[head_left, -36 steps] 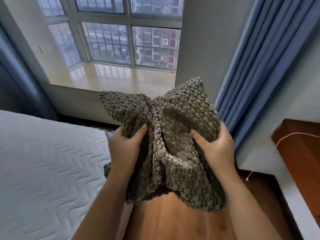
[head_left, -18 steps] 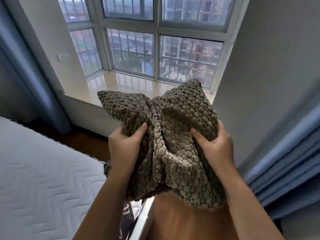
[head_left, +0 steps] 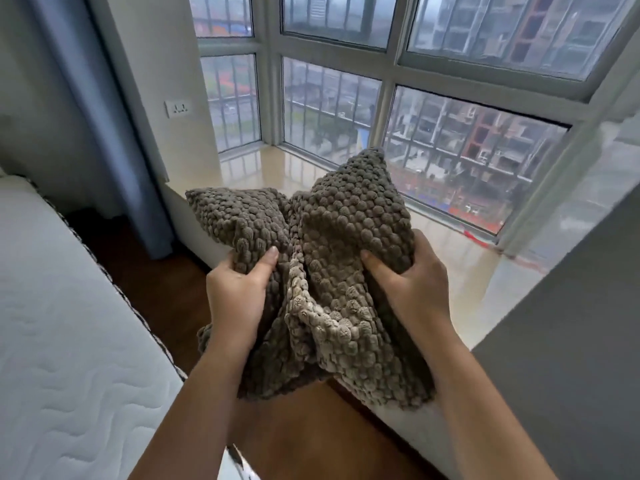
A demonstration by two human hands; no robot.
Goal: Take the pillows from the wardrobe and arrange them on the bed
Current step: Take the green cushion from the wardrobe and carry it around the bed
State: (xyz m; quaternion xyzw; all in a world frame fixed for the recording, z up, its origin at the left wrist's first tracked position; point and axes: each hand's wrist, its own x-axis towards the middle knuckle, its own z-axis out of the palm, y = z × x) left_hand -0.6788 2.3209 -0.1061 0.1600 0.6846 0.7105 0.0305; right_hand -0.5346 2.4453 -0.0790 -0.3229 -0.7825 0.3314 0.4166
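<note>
Pillow point(head_left: 332, 271): brown-grey, bobbled knit cover, held in the air at frame centre, above the wood floor point(head_left: 294, 441), clear of the bed point(head_left: 69, 341) at 8 o'clock. I judge it light and very soft: it folds inward along the middle where I squeeze it, corners flopping out. No slip risk on that nubby surface; not fragile. Best hold is the two side edges, as now.

Left hand point(head_left: 239, 292): closed, thumb pressed into the front face, fingers hidden behind. Right hand point(head_left: 408, 282): likewise clamped on the opposite side. Window sill point(head_left: 460, 271) lies beyond, at 1 o'clock.
</note>
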